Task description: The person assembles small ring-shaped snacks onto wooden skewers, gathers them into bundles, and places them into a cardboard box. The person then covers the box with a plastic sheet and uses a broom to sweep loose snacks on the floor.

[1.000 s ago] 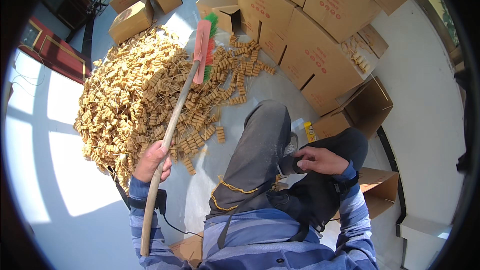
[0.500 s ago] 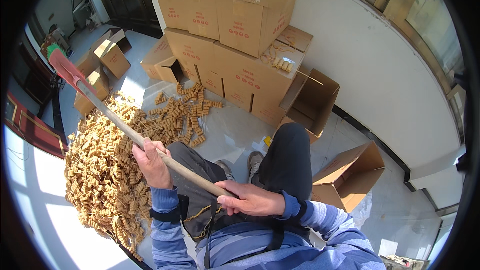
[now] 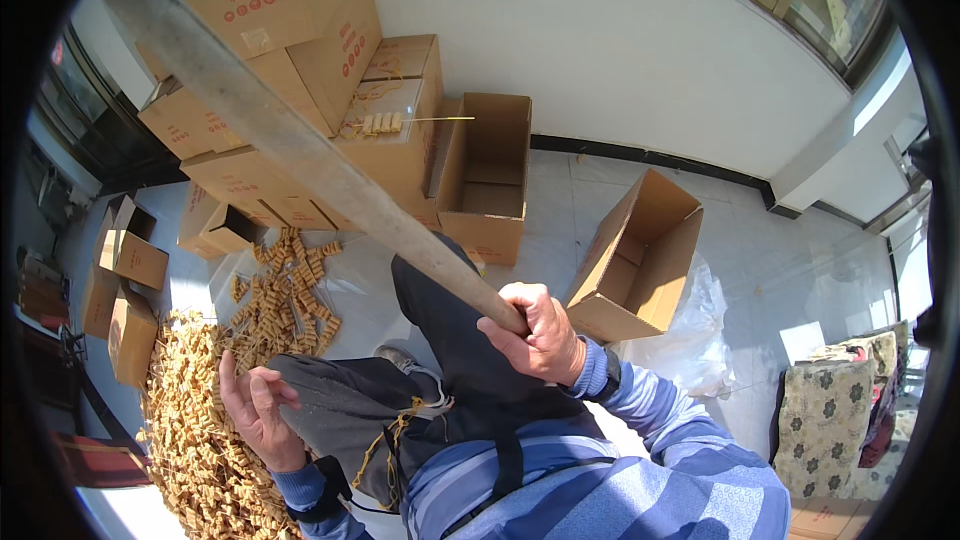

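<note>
My right hand (image 3: pixel 540 338) is closed round the lower end of a broom's long wooden handle (image 3: pixel 330 160). The handle slants up and to the left across the view, its far end passing out of the picture, so the broom head is hidden. My left hand (image 3: pixel 262 410) is off the handle, with its fingers apart and nothing in them. It hovers beside a big pile of tan ridged pieces on thin sticks (image 3: pixel 190 430). More of these tan pieces lie in loose rows (image 3: pixel 285 295) on the floor beyond my left knee.
Stacked cardboard boxes (image 3: pixel 250 180) stand ahead, with a small bundle of tan pieces (image 3: pixel 383 124) on one. Two open cartons (image 3: pixel 487 175) (image 3: pixel 640 260) are to the right, near clear plastic (image 3: pixel 690 330). Other open boxes (image 3: pixel 135 255) stand at far left. A flowered cloth (image 3: pixel 825 420) is at right.
My left hand has let go of the handle and opened. My right hand has carried the broom upward, and its head has left the picture. The view has turned to the right.
</note>
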Demonstrator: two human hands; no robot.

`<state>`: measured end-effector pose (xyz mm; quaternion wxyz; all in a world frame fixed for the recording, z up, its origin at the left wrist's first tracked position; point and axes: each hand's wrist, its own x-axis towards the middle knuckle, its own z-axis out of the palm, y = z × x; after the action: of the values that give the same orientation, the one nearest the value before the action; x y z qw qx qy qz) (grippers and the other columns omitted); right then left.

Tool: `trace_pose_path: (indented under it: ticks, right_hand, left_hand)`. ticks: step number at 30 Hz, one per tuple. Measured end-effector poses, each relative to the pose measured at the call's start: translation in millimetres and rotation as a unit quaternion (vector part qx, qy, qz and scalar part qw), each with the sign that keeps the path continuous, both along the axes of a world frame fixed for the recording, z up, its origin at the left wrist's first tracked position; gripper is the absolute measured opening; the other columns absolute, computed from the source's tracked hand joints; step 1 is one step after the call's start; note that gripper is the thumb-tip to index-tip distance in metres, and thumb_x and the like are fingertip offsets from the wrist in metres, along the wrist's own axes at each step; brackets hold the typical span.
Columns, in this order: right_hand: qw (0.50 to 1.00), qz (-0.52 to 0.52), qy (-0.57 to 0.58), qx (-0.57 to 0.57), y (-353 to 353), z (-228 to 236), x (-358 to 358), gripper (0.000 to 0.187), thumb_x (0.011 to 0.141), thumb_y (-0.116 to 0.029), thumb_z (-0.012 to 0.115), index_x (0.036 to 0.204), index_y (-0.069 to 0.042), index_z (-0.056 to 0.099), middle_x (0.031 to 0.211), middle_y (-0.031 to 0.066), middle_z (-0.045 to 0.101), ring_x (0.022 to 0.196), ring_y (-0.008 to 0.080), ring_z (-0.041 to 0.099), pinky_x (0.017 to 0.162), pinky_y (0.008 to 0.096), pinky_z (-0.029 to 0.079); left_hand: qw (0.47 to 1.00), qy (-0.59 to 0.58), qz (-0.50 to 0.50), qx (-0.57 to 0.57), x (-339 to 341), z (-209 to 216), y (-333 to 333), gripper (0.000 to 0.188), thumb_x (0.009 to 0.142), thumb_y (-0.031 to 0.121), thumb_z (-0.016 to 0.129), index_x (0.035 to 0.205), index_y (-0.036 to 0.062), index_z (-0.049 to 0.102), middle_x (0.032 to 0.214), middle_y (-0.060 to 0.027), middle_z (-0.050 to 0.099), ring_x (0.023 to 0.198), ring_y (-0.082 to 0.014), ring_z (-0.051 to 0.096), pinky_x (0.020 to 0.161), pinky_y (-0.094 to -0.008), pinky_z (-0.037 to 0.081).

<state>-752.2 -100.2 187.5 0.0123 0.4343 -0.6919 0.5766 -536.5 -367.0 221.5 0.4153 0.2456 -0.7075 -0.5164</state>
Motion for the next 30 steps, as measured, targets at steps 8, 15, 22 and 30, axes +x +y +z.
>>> trace_pose_path:
  ticks: [8,15,22,30]
  right_hand:
    - [0.913,-0.186,-0.357,-0.069,57,-95,-9,0.023,0.101,-0.020,0.061,0.110,-0.007,0.044,0.076,0.0020,0.053,0.058,0.0096,0.055,0.051,0.0248,0.046]
    - [0.798,-0.264,-0.535,-0.079,82,-197,8,0.027,0.101,-0.033,0.058,0.096,-0.011,0.043,0.072,-0.0005,0.047,0.053,0.0096,0.051,0.044,0.0238,0.041]
    - [0.713,-0.331,-0.608,-0.110,76,-253,-8,0.024,0.101,-0.028,0.057,0.092,-0.011,0.043,0.074,0.0010,0.048,0.056,0.0137,0.052,0.047,0.0287,0.043]
    - [0.702,-0.293,-0.648,0.036,28,-331,-63,0.042,0.098,-0.042,0.060,0.112,-0.008,0.039,0.089,0.0070,0.055,0.073,0.0171,0.060,0.067,0.0310,0.056]
  left_hand:
    - [0.990,-0.089,-0.103,0.020,-5,-33,5,0.036,0.106,0.016,0.050,0.140,0.0043,0.051,0.088,-0.0035,0.060,0.066,-0.0080,0.055,0.058,-0.0209,0.046]
    - [0.986,-0.125,-0.107,0.015,0,-53,-4,0.030,0.106,0.011,0.049,0.134,0.0046,0.057,0.083,-0.0027,0.058,0.068,-0.0077,0.054,0.060,-0.0208,0.046]
    - [0.985,-0.143,-0.095,0.012,13,-69,-10,0.029,0.105,0.009,0.048,0.133,0.0044,0.058,0.083,-0.0029,0.058,0.069,-0.0076,0.054,0.060,-0.0207,0.045]
    - [0.982,-0.174,-0.064,0.033,25,-81,-15,0.030,0.106,0.010,0.048,0.133,0.0042,0.058,0.084,-0.0025,0.058,0.069,-0.0083,0.055,0.061,-0.0214,0.046]
